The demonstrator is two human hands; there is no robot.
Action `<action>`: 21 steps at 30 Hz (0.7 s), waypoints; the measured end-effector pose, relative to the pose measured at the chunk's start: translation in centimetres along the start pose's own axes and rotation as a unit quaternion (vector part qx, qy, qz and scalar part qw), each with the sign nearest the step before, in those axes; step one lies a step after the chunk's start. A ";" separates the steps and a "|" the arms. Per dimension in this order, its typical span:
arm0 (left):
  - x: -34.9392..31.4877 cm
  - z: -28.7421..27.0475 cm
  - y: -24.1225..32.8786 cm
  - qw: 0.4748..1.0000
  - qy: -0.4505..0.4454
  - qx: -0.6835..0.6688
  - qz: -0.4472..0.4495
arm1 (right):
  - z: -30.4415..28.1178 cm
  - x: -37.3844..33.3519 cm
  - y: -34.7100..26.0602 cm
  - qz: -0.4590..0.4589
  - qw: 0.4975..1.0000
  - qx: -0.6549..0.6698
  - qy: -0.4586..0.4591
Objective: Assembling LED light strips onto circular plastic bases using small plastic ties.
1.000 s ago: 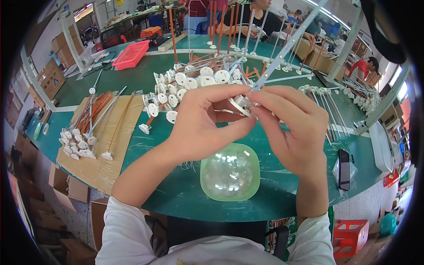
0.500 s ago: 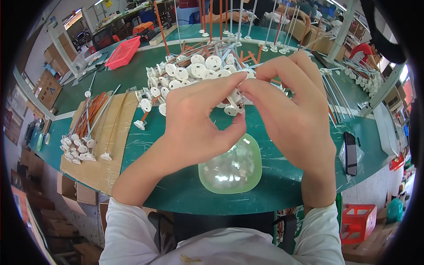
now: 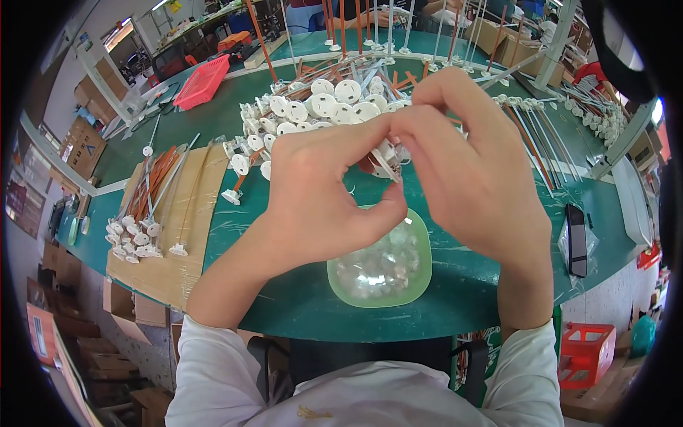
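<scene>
I have the left hand (image 3: 324,185) raised over the middle of the desk (image 3: 462,299), its thumb and fingers closed around a small white plastic piece with a round, flat base (image 3: 385,161). The piece is tilted, its flat edge showing in the gap between thumb and forefinger. The right hand (image 3: 477,167) meets it from the other side, fingers bent and tips drawn together at the upper end of the piece; I cannot tell from here what, if anything, they pinch. A thin pale strip (image 3: 511,70) shows beyond the right hand, but my view does not settle whether it joins the piece.

Below both hands I see a light-green bowl with rounded corners (image 3: 424,270), holding a heap of shiny, clear small parts (image 3: 377,267). Behind the hands a large pile of white discs with slotted faces (image 3: 324,107) spreads over the green top, mixed with orange and silvery strips.

To my left, a brown cardboard sheet (image 3: 178,277) carries a bundle of orange and pale strips with white bases (image 3: 158,181). Farther back sits a red plastic basket (image 3: 202,84). A row of thin orange and white rods (image 3: 368,28) stands upright along the far side. On my right, a black phone (image 3: 576,240) lies on clear plastic wrapping, near a long white plastic tray (image 3: 632,203).
</scene>
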State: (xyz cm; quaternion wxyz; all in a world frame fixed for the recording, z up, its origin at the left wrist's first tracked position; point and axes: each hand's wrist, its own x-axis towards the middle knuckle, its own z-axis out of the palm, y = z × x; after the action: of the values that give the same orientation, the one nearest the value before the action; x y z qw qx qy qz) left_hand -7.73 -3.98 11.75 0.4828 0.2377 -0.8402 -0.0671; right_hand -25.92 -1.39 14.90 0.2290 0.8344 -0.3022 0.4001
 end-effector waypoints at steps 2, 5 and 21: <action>0.0 0.0 -0.2 1.000 -0.007 0.015 0.002 | 0.0 -0.1 0.3 0.010 1.000 0.010 0.006; -0.1 0.5 -0.1 0.999 0.028 0.011 -0.021 | -0.2 -0.1 0.5 0.006 1.000 0.027 0.006; -0.5 0.2 0.0 0.993 0.009 0.097 0.065 | 0.5 -0.2 -1.3 0.024 0.999 0.041 -0.023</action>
State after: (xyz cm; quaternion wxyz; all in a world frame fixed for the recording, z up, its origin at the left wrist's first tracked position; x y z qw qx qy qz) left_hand -7.68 -3.77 11.30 0.4683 0.2288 -0.8520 0.0484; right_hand -24.90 -0.73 14.27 0.1781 0.8448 -0.3107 0.3977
